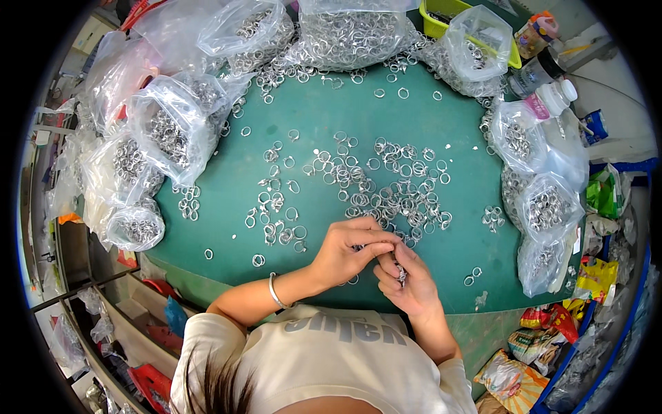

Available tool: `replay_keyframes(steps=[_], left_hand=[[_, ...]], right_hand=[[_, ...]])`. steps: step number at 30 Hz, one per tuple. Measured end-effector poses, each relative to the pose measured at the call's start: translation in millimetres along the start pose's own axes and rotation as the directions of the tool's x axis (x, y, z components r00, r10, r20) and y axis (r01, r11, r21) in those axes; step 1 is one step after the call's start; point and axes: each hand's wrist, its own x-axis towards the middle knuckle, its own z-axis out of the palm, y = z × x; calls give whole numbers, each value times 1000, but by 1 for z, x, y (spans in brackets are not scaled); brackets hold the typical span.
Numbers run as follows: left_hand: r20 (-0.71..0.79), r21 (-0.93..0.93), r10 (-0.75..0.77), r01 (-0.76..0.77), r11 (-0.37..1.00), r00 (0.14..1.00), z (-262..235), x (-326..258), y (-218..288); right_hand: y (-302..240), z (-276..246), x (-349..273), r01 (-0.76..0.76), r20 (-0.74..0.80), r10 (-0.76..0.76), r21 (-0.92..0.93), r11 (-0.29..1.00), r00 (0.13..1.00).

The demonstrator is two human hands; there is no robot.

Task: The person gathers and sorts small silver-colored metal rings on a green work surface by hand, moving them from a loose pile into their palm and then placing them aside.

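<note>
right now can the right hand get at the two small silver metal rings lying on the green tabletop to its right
Probably yes: only bare green tabletop lies between the right hand and the two small silver metal rings, though its grip holds silvery metal pieces.

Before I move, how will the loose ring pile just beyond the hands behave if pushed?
The ring pile would probably spread, since its rings overlap loosely. They look metallic and rigid, so bending seems unlikely. Many lie flat on the smooth-looking green tabletop, so they'd likely slide rather than roll.
</note>
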Motion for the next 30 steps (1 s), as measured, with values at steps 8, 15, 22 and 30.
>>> replay_keyframes(steps=[8, 15, 22, 30], left_hand=[[8, 9, -15, 14, 1000, 1000, 2, -10, 3], [-110, 59, -7, 14, 998, 994, 13, -15, 0], [-27, 95, -39, 42, 995, 999, 9, -11, -2], [20, -56, -28, 29, 998, 999, 4, -8, -4]], right_hand=[[7, 2, -7, 75, 20, -73, -112, 991, 997], [4, 6, -7, 62, -41, -65, -63, 996, 997], [-2, 6, -6, 26, -77, -27, -26, 999, 997], [-6, 6, -9, 44, -105, -54, -96, 994, 993]])
